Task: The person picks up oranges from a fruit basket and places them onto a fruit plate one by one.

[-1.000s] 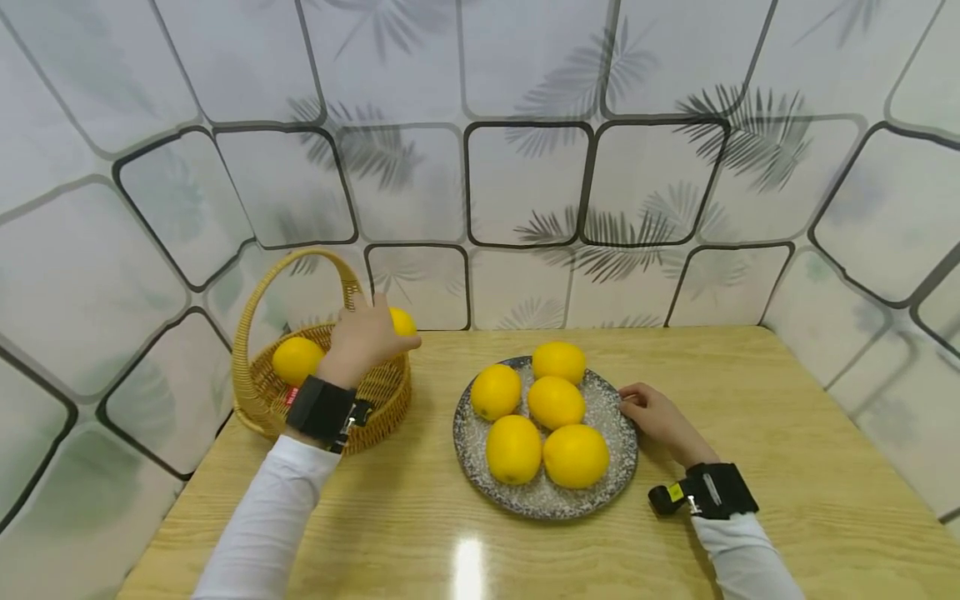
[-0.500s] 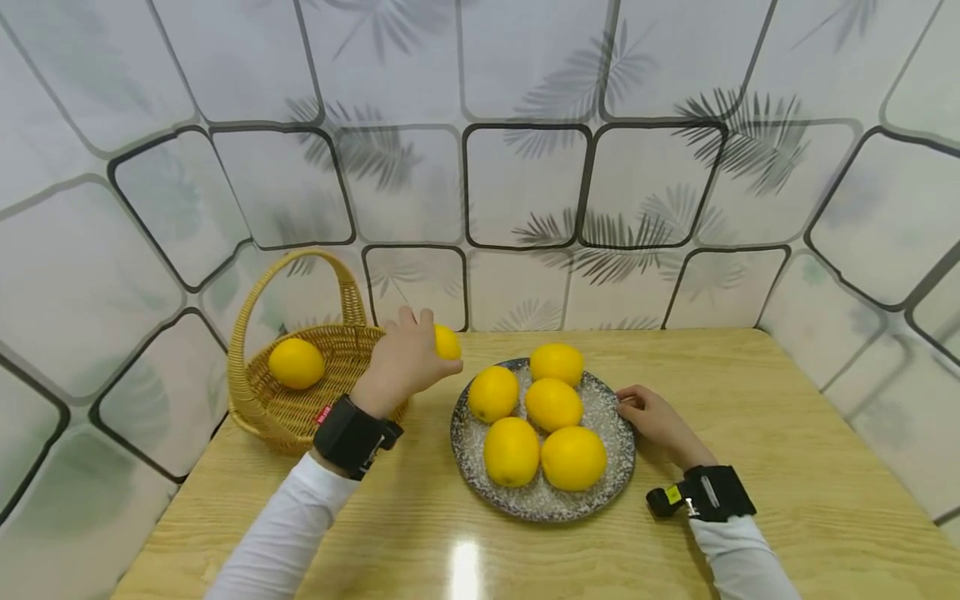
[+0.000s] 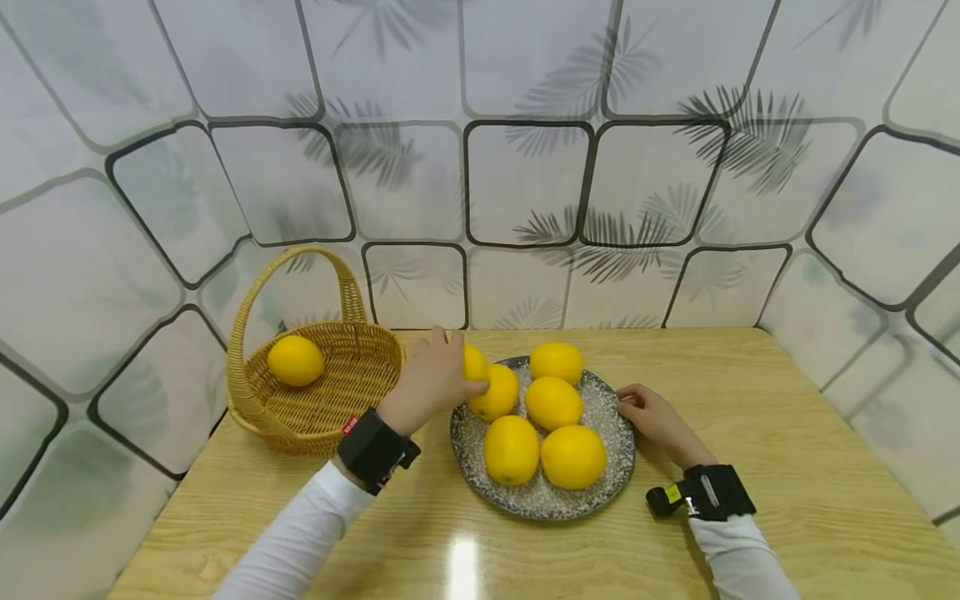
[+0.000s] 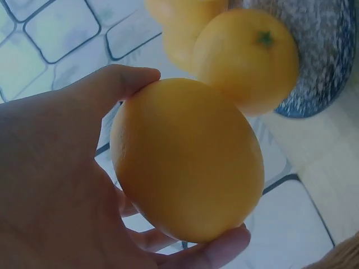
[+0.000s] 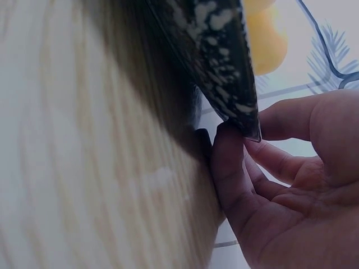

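My left hand [image 3: 427, 379] grips a yellow-orange orange [image 3: 474, 364] above the left rim of a speckled grey plate [image 3: 547, 502]. Seen from the left wrist, thumb and fingers wrap the held orange [image 4: 185, 162], close to another orange [image 4: 247, 61] with a green star-shaped stem end. Several oranges [image 3: 555, 403] lie together on the plate. My right hand [image 3: 660, 421] holds the plate's right edge; in the right wrist view the rim [image 5: 224, 73] is pinched between thumb and fingers, with one digit underneath. Part of the held orange is hidden by my left hand in the head view.
A wicker basket [image 3: 390, 367] with a tall arched handle stands at the left, one orange [image 3: 296, 361] inside. A light wooden table [image 3: 810, 467] carries everything. Patterned padded walls [image 3: 525, 183] close off the back and sides.
My left hand has carried the orange out from over the basket, rightward to the plate's left edge. My right hand stays on the plate rim.
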Available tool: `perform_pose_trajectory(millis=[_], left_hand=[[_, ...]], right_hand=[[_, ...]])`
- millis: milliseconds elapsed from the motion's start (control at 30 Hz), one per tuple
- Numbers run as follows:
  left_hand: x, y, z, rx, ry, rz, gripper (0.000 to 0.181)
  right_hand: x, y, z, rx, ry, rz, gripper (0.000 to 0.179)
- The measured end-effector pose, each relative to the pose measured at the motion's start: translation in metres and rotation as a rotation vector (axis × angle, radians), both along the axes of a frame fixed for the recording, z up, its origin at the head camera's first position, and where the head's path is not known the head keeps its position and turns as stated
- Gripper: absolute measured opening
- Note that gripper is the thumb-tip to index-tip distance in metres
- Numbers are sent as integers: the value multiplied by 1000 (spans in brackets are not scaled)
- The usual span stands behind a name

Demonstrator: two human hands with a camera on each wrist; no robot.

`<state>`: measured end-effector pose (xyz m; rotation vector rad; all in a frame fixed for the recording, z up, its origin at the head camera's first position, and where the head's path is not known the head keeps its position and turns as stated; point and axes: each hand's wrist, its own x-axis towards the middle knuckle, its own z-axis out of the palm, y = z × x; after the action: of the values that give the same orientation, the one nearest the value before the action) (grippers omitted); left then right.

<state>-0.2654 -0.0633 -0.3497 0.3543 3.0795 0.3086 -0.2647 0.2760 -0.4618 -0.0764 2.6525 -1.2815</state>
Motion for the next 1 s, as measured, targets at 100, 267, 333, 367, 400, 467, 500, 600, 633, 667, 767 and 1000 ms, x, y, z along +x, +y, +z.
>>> perform_pose_trajectory(millis=[100, 267, 333, 367, 400, 467, 500, 600, 633, 667, 767, 1000], left_hand=[[1, 4, -5, -27, -8, -4, 93], [4, 11, -9, -45, 13, 5, 91], [6, 12, -11, -44, 9, 3, 90], [7, 13, -12, -39, 8, 0, 90], [8, 13, -12, -37, 1, -2, 89], [12, 13, -14, -20, -10, -12, 89], [13, 14, -15, -12, -15, -19, 89], [18, 15, -19, 13, -45, -41, 90], [20, 15, -20, 23, -53, -50, 90], [21, 16, -22, 27, -62, -56, 90], [24, 17, -27, 41, -81, -65, 91], [25, 22, -34, 84, -118, -68, 95]], right_hand=[[0, -1, 0, 4, 1, 0, 42], [-1, -1, 0, 5, 0, -1, 42], [-1, 0, 0, 5, 0, -2, 42], [-1, 0, 0, 7, 0, -3, 43], [-1, 0, 0, 6, 1, -3, 43], [0, 0, 0, 11, 0, -2, 43], [0, 0, 0, 13, 1, -3, 43], [1, 0, 1, 17, -2, -9, 44], [2, 0, 1, 22, 0, -9, 44], [2, -1, 1, 23, 0, -9, 44], [3, -2, 1, 22, 2, -10, 43], [2, -1, 4, 21, 15, 6, 43]])
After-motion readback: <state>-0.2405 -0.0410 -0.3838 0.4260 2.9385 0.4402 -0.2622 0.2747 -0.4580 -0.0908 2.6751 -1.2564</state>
